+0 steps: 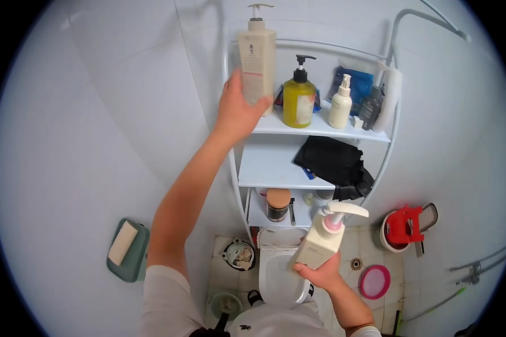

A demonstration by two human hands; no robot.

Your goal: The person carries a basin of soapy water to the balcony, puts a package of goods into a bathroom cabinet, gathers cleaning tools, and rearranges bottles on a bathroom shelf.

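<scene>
On the left end of the top shelf, my left hand (242, 108) is wrapped round the lower part of a tall beige pump bottle (257, 53), which stands upright. Lower down, in front of the rack, my right hand (322, 273) holds a cream pump bottle (320, 242) with a pink collar by its base, tilted to the right. Beside the tall bottle are a yellow-green bottle (299, 101) with a black pump and a small white pump bottle (340, 104).
A black cloth (334, 163) lies on the middle shelf (267, 163). An orange-lidded jar (278, 204) stands on the shelf below. Under the rack is a toilet (281, 281). A red item (403, 226) and a pink basin (375, 282) are at right.
</scene>
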